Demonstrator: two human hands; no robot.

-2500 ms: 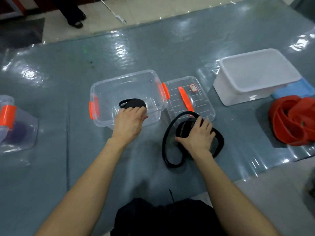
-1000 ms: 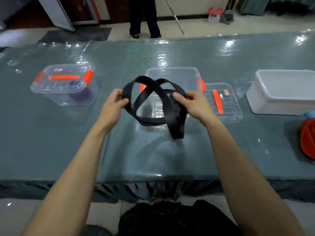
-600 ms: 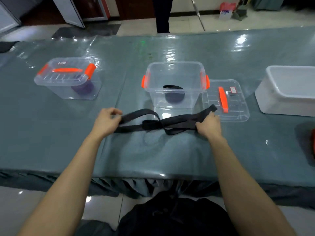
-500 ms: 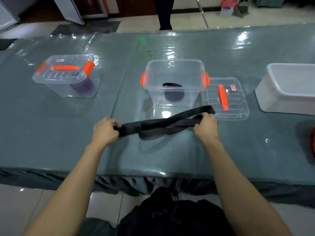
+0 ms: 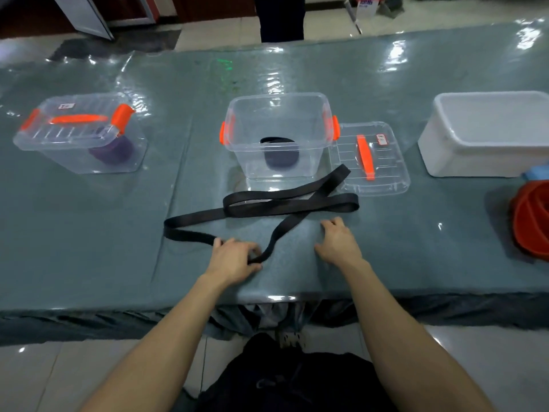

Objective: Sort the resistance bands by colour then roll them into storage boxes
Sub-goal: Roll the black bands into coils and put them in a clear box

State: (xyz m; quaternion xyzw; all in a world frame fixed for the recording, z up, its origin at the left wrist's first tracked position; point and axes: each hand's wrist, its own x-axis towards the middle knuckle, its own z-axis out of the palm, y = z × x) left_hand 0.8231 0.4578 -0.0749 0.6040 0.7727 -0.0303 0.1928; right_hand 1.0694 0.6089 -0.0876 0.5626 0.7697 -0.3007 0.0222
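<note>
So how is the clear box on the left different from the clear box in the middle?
The left clear box has its lid on, while the middle clear box stands open, its lid lying flat on the table to its right. The left clear box holds a purple roll; the middle clear box holds a black roll. Both are see-through plastic with orange latches.

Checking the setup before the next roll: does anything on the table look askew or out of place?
The black band lies twisted, crossing over itself, with one end resting on the loose lid. On the closed left box, the right orange latch stands up, seemingly unclipped. Nothing looks spilled or damaged.
</note>
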